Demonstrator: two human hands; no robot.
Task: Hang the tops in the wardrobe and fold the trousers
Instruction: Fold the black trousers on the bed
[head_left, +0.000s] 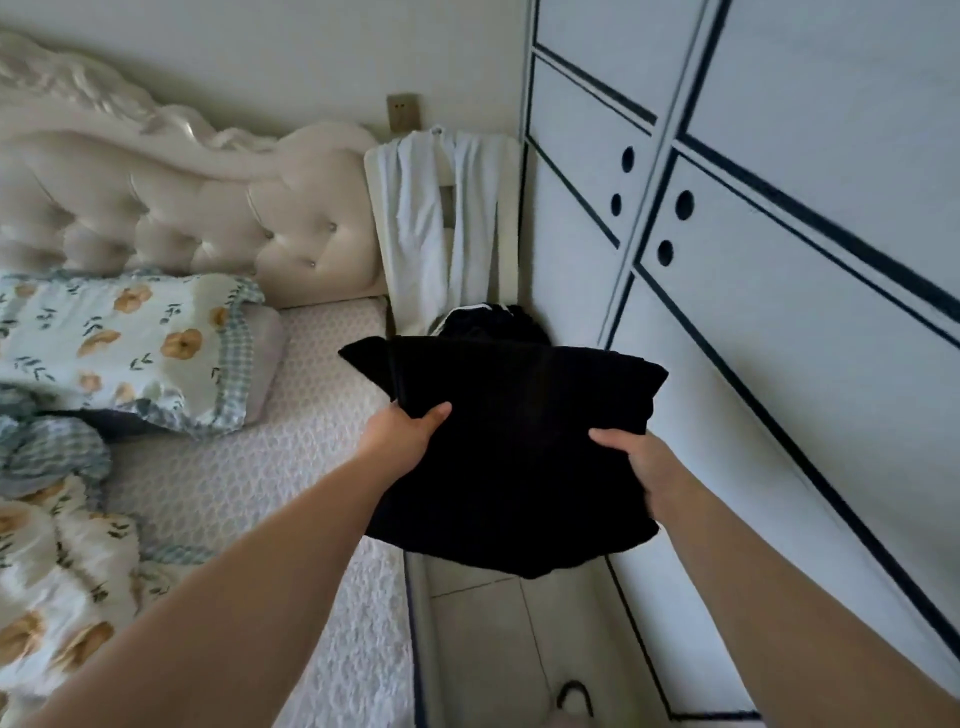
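With my left hand (408, 431) and right hand (641, 467) gripping the sides of the folded black garment (519, 467), likely trousers, above the floor (478, 623) beside the edge of the bed (332, 415), I'd keep it level and set it squarely on the dark pile (493, 322) beyond.

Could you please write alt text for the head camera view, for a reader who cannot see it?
A person holds a folded black garment by both sides, above the gap between a bed and a closed white wardrobe. Beyond it, a chair carries white clothing and a dark pile.
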